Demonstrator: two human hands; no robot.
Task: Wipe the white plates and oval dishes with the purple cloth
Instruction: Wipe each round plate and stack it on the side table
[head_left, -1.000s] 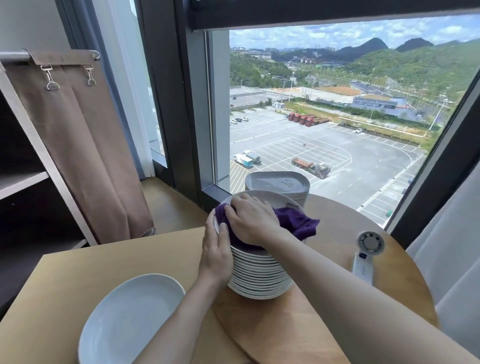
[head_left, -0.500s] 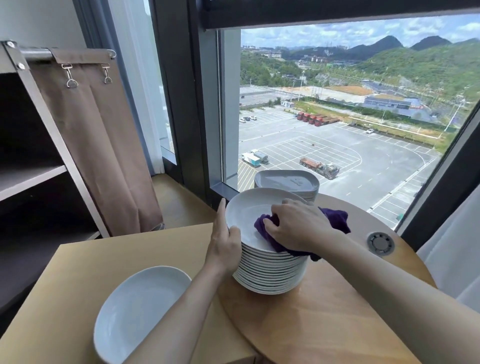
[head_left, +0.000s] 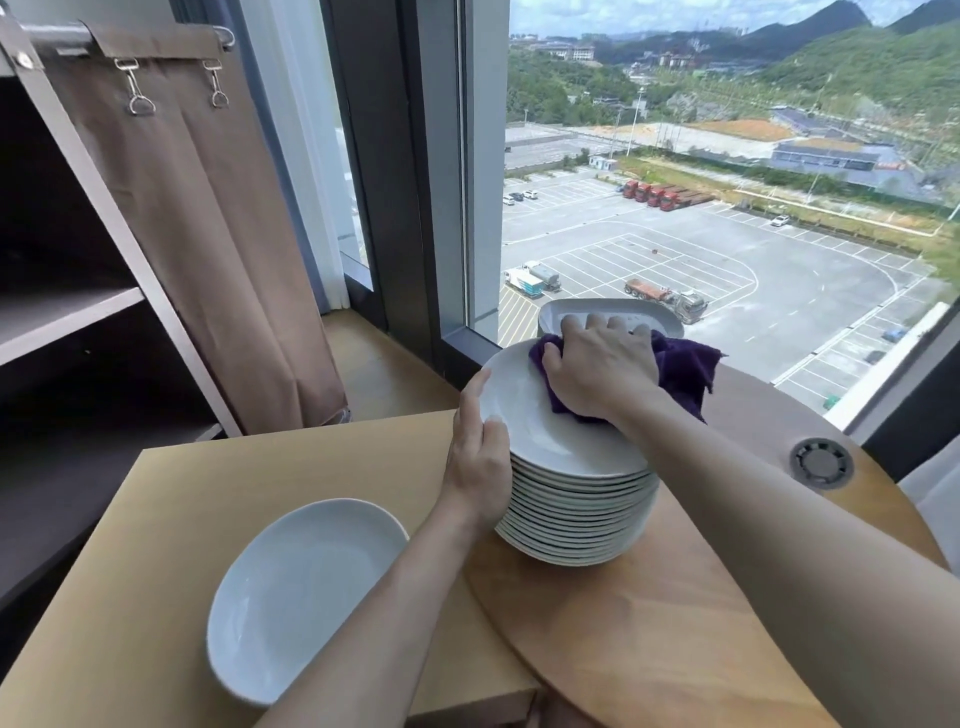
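Nearby, at my 7 o'clock, a lone white plate (head_left: 306, 597) lay on the square table (head_left: 156, 545). Further out, my left hand (head_left: 480, 462) gripped the stack (head_left: 576, 514) at its 9 o'clock edge, thumb over the top plate's (head_left: 524, 415) rim. My right hand (head_left: 597, 369) pressed the bunched purple cloth (head_left: 680, 369) under curled fingers at that plate's 1 o'clock (loose cloth trailing toward 3). The bare face lay toward 7 from that hand, so I judged the next stroke should pull back. Beyond, at 12, sat the oval dishes (head_left: 660, 317).
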